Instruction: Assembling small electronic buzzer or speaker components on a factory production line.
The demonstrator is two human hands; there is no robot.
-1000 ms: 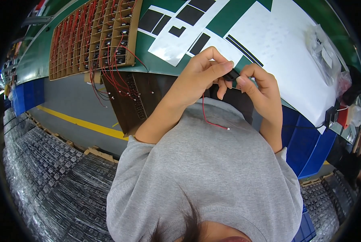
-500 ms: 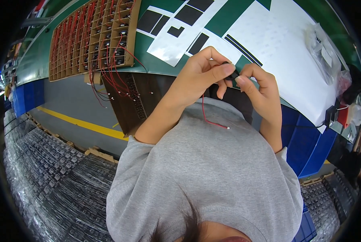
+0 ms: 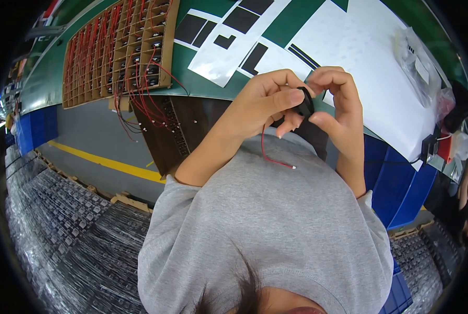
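In front of my chest, my left hand pinches a small black round speaker between thumb and fingers. The speaker is tilted nearly edge-on, so its face hardly shows. From under that hand a thin red wire hangs down against my grey shirt, ending in a small white connector. Just right of the speaker, my right hand is curved with thumb and forefinger apart. Its thumb tip comes close to the speaker's lower edge; I cannot tell whether it touches.
A divided cardboard box of similar black parts stands on the green table at the left, red wires trailing over its edge. White sheets with black cut pieces lie ahead. A clear plastic bag is at the right, above blue bins.
My right hand has let go of the speaker and opened beside it. The speaker has been turned in my left hand and shows more. One black piece on the sheets now appears L-shaped.
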